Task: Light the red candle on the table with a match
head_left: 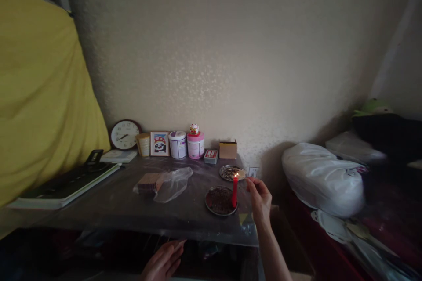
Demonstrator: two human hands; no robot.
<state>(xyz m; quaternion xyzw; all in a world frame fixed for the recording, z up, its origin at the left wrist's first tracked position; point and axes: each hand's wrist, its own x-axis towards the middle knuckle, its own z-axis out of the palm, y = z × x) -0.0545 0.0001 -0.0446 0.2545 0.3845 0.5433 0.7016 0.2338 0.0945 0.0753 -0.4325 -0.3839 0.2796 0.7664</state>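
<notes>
A red candle [234,193] stands upright at the right side of a round metal dish [207,205] with a dark, crusted surface. A small flame burns at the candle's top. My right hand [260,195] is just right of it, thumb and fingertips pinched on a thin matchstick [243,178] that points left to the flame. Behind the candle lies a second metal plate [221,174] with many matchsticks on it. My left hand [165,260] hangs in front of the table's near edge, fingers loosely curved and somewhat apart, with nothing visible in it.
A stack of small brown boxes [150,183] in clear plastic wrap [174,184] lies mid-table. A clock [125,135], a framed panda picture [160,144], cans [195,145] and an open carton [228,149] line the wall. White bags [321,178] are at right, a yellow curtain [42,74] left.
</notes>
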